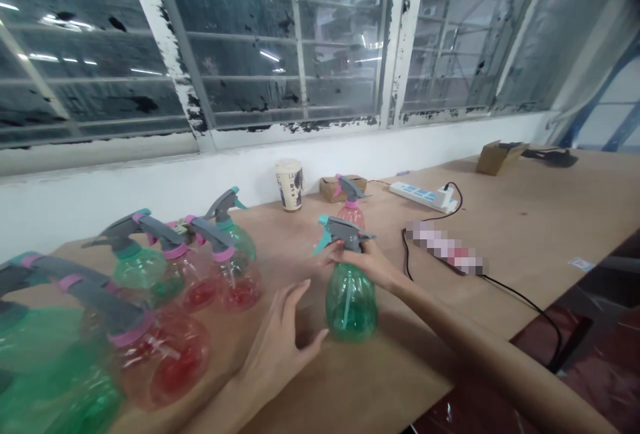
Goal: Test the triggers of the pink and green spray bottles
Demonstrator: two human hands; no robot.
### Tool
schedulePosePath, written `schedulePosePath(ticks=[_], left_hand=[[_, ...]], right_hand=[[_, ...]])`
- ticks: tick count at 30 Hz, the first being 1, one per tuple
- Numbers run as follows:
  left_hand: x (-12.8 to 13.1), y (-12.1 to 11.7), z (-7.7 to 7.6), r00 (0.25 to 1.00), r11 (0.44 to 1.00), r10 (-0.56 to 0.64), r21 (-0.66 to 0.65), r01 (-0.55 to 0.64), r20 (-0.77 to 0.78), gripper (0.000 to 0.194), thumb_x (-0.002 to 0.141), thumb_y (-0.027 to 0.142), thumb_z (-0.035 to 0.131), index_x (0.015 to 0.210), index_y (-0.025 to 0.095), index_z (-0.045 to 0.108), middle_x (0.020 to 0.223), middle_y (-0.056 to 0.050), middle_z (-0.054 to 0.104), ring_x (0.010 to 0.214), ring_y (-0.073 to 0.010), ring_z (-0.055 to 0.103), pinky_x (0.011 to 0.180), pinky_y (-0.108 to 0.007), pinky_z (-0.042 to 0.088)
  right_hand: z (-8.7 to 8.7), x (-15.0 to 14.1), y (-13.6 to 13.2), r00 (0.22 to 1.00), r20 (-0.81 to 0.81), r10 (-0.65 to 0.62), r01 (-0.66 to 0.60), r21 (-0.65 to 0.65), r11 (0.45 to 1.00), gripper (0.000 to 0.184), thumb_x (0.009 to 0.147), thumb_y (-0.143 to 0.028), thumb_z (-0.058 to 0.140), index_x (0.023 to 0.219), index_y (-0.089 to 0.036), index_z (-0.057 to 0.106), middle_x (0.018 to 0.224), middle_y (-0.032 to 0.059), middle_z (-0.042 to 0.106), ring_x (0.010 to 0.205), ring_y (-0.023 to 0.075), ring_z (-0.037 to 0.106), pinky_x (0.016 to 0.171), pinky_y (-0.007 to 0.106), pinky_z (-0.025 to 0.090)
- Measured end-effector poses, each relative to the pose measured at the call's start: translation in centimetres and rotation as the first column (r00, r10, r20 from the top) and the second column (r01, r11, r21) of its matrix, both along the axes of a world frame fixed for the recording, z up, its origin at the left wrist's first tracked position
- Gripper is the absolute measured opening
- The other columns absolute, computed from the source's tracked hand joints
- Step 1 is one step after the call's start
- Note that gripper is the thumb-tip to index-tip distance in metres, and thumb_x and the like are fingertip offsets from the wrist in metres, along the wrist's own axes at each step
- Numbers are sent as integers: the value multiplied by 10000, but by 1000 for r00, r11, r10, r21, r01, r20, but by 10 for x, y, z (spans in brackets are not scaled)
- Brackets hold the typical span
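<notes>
My right hand grips a green spray bottle round its neck, just below the grey and teal trigger head. The bottle is upright, and a thin tube shows inside its clear body. To the left of it, my left hand is held with thumb and fingers apart, holding nothing. A pink spray bottle stands behind the green one, partly hidden by it. At the left, several green and pink spray bottles crowd together, among them a pink one near my left forearm and a green one farther back.
A paper cup and a small cardboard box stand by the wall. A white power strip with a black cable lies to their right, with a blurred-out item nearer. An open carton sits at the far right of the brown tabletop.
</notes>
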State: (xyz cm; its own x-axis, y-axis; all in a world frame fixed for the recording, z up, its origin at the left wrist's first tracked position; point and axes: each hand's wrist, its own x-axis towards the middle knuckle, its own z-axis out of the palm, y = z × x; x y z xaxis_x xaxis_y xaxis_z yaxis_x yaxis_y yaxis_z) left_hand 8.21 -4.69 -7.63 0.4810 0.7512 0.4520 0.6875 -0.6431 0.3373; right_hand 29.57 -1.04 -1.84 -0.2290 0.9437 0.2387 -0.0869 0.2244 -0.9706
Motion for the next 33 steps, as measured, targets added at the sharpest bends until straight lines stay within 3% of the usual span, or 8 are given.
schedulePosePath(ticks=[5, 9, 12, 17, 20, 23, 27, 33], left_hand=[[-3, 1, 1, 998, 999, -54, 1, 54, -15, 598, 828, 309, 556, 1344, 254, 260, 1256, -111, 480, 1153, -266, 511, 940, -451, 467], [-5, 0, 0, 997, 996, -69, -65, 67, -37, 588, 851, 348, 541, 1351, 273, 241, 1282, -112, 482, 1167, -271, 513, 951, -465, 460], [-1, 1, -1, 998, 989, -56, -135, 53, -18, 642, 846, 395, 551, 1377, 278, 210, 1355, -123, 450, 1235, -296, 464, 996, -509, 414], [16, 4, 2, 996, 947, -13, -317, 42, 91, 710, 780, 479, 628, 1357, 232, 296, 1370, -137, 457, 1269, -315, 432, 1026, -542, 367], [22, 5, 6, 987, 915, 33, -403, 32, 154, 754, 713, 483, 695, 1338, 233, 356, 1368, -136, 467, 1259, -328, 439, 1017, -545, 366], [22, 6, 7, 985, 897, 66, -441, 12, 161, 746, 682, 498, 715, 1307, 224, 416, 1334, -133, 506, 1234, -344, 462, 999, -542, 377], [21, 8, 7, 984, 909, 36, -415, 40, 173, 732, 683, 507, 715, 1297, 235, 424, 1331, -116, 510, 1266, -338, 430, 1017, -536, 357], [21, 6, 7, 983, 916, 4, -394, 69, 183, 787, 693, 496, 713, 1353, 262, 355, 1363, -108, 485, 1262, -326, 440, 1013, -531, 365]], right_hand=[[-4, 0, -1, 990, 91, -111, 99, 127, 987, 156, 767, -257, 586, 851, -188, 699, 875, 43, 723, 912, 227, 660, 851, 391, 500], [-8, -10, -7, 960, 58, -275, 248, 281, 927, 243, 789, -261, 582, 1013, -219, 666, 929, 31, 707, 959, 221, 637, 852, 372, 496], [-12, -21, -9, 934, 53, -352, 321, 306, 896, 216, 794, -264, 598, 994, -212, 661, 907, 34, 704, 915, 215, 644, 838, 375, 502], [-10, -32, -13, 978, 61, -201, 179, 257, 950, 223, 785, -334, 648, 976, -218, 664, 956, 40, 702, 907, 207, 653, 875, 401, 505], [2, -23, -11, 998, 41, 42, -48, 159, 986, 349, 744, -334, 701, 1077, -258, 628, 1065, 33, 675, 1011, 211, 631, 910, 415, 502], [15, -10, -3, 954, 99, 283, -292, 108, 950, 482, 710, -309, 737, 1166, -291, 580, 1174, 30, 629, 1120, 226, 582, 937, 440, 492], [21, -9, 1, 951, 152, 268, -285, 107, 953, 462, 716, -303, 735, 1152, -293, 582, 1200, 34, 604, 1117, 222, 576, 944, 449, 486], [6, -19, -6, 980, 78, 184, -193, 124, 973, 359, 762, -351, 698, 1094, -265, 591, 900, 14, 672, 905, 198, 643, 861, 410, 511]])
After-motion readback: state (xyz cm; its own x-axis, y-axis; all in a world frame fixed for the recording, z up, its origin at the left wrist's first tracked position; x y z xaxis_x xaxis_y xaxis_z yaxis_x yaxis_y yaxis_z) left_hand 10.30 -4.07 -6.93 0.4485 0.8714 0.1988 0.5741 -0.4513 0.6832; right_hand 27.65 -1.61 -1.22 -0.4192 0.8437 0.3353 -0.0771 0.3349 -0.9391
